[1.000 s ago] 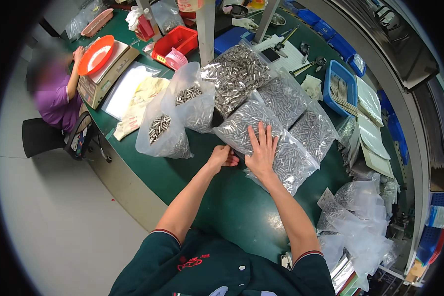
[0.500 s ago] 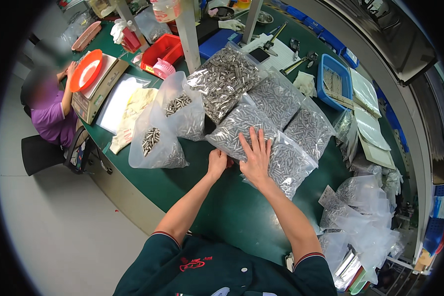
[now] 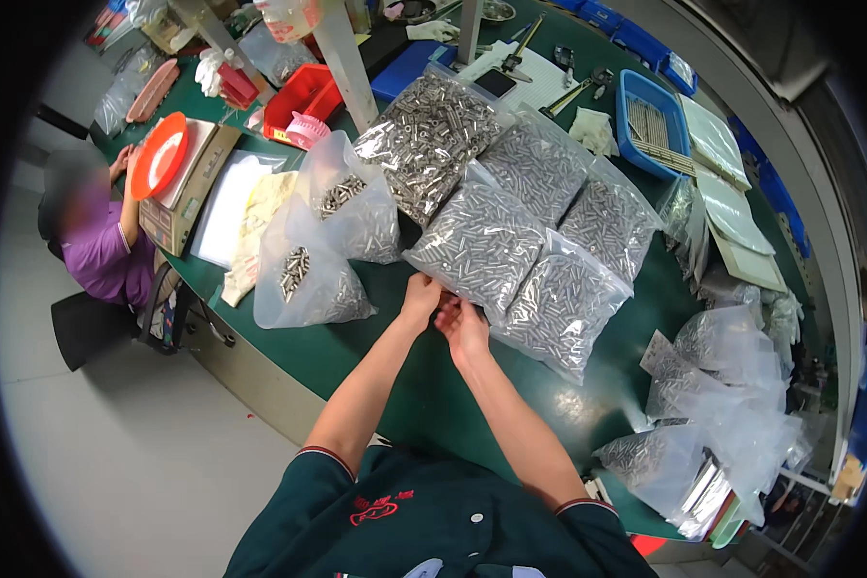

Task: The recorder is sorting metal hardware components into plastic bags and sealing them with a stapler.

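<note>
A green table (image 3: 424,405) is spread with clear bags of small metal pieces; five filled bags have been laid flat at its middle, and a loose heap of bags (image 3: 713,395) is gathered at the right edge. Of the five, the far-left bag (image 3: 429,140) is filled with coarser pieces, while slimmer ones are packed into the back bag (image 3: 535,164), the right bag (image 3: 612,222), the near-right bag (image 3: 564,308) and the near-left bag (image 3: 482,241); these appear to be filled and laid out, though whether every mouth is sealed cannot be told. To their left, two bags are seen standing with mouths open, the front open bag (image 3: 332,294) and the rear open bag (image 3: 366,226), only partly filled; these are judged to be left unclosed.

The near-left bag is placed just beyond the hands, its near edge met by the fingertips; the near-right bag is set to the right of the right hand (image 3: 464,328). The left hand (image 3: 422,297) is bent at that near edge, its fingers partly hidden; the right hand is half curled, its fingertips brought close to the left; whether plastic is gripped by either cannot be told.
</note>
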### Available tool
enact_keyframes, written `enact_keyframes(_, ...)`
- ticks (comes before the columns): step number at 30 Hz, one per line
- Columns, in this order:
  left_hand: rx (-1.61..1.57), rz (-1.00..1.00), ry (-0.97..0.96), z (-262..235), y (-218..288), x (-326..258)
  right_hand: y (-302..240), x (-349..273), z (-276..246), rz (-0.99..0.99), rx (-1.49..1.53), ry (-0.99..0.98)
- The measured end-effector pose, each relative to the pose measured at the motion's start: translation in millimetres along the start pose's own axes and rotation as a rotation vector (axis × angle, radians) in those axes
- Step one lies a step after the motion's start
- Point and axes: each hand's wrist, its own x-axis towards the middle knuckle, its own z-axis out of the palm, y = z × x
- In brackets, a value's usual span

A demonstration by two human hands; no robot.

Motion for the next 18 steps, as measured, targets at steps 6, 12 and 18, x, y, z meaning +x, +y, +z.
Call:
enact_keyframes(6, 0.024, 0.045, 0.017, -0.5, -8.8, 0.0, 21.9, 24.2, 2.7, -0.238, 0.142, 0.208)
enact_keyframes(12, 0.101, 0.030, 0.079, 1.5, 2.9, -7.3, 23.7, 17.4, 0.7, -0.229, 0.154, 0.159)
enact_keyframes(18, 0.109, 0.084, 0.044, 2.1, 1.9, -10.6, 22.9, 16.8, 1.0, -0.275, 0.113, 0.169)
